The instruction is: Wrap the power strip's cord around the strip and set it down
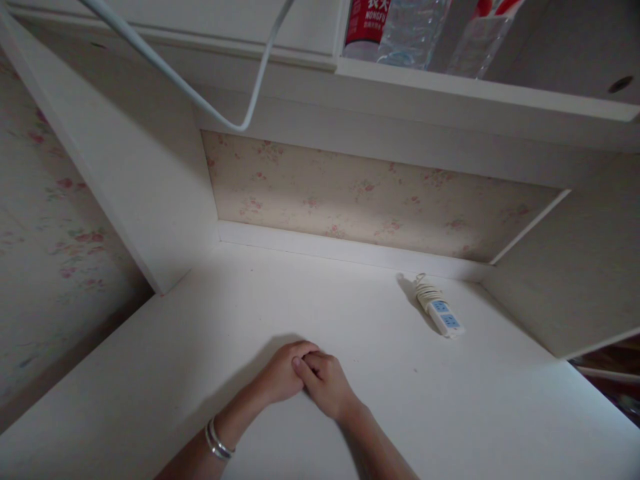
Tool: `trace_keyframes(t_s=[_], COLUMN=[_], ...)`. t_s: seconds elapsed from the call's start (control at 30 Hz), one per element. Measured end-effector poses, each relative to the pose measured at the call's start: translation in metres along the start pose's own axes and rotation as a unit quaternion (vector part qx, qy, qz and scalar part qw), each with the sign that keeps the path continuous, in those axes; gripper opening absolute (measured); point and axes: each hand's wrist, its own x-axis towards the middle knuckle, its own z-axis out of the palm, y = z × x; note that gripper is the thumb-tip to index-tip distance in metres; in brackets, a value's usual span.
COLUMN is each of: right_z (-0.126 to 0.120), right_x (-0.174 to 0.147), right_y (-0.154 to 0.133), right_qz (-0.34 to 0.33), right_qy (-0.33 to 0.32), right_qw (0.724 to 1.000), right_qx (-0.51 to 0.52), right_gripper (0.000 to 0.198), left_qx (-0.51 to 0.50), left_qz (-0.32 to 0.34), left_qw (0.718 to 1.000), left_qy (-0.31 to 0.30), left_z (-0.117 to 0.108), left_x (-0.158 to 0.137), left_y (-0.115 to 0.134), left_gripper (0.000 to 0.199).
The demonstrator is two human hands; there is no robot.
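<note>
On the white desktop [240, 307], my left hand [283, 377] and my right hand [330, 387] are clasped together, fingers closed over each other. No object shows in either of them. Silver bangles [219, 440] circle my left wrist. Nearest to my right hand, some way off toward the back right, lies a white power strip [447, 323] with blue socket faces. Its pale cord [427, 292] is wound around the far end. The palms are hidden by the clasp.
Above the desk, a shelf [450, 85] holds a red-labelled bottle [367, 27] and other clear plastic bottles [413, 33]. A white bent rod or cable [190, 93] hangs across the upper left. Side panels [125, 147] flank the desk, with floral wallpaper [350, 193] behind.
</note>
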Motion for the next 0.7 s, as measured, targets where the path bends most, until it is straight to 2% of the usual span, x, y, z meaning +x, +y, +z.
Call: trace_keyframes(t_s=[0.7], right_z=[0.0007], right_x=[-0.0011], right_y=[0.0006], right_qz=[-0.001], right_qy=[0.002], right_qw=[1.0], right_qx=[0.0], right_gripper=[0.051], left_qx=[-0.016], left_qz=[-0.006], left_qw=[1.0], left_qy=[-0.008], left_z=[-0.0015], left_x=[-0.001], left_y=[0.0039], left_gripper=[0.039])
